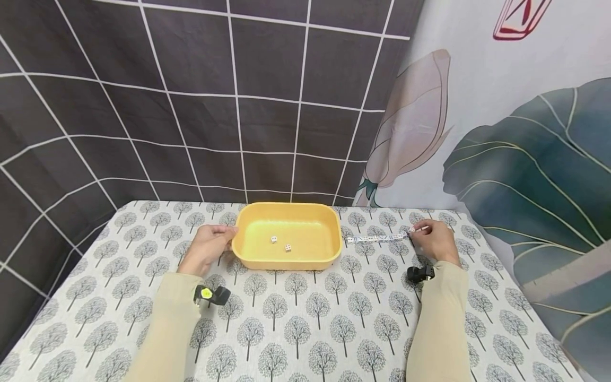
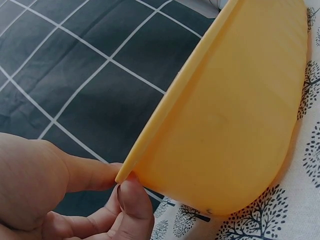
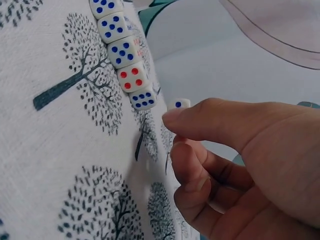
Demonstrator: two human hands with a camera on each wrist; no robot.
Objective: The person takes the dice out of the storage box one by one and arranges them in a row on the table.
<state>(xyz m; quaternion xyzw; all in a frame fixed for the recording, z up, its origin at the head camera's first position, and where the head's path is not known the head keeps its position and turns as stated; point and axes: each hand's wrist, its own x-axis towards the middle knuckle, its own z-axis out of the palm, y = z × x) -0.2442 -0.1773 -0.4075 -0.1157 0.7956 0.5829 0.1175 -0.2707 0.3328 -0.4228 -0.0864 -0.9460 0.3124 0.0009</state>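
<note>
My left hand (image 1: 208, 248) pinches the left rim of a yellow plastic basin (image 1: 286, 265); the left wrist view shows its thumb and a finger on either side of the rim. Inside the basin lie two white dice, one die (image 1: 274, 239) farther back and another die (image 1: 288, 248) nearer the front. A straight row of white dice (image 1: 377, 238) runs from the basin's right side towards my right hand (image 1: 435, 244). That hand pinches a single die (image 3: 179, 104), held a small gap away from the row's end die (image 3: 143, 100).
A white tablecloth (image 1: 296, 329) with a grey tree print covers the table. Behind it hangs a dark curtain with white grid lines (image 1: 191, 122), and to the right a pale cloth with large leaf and flower prints (image 1: 539, 154).
</note>
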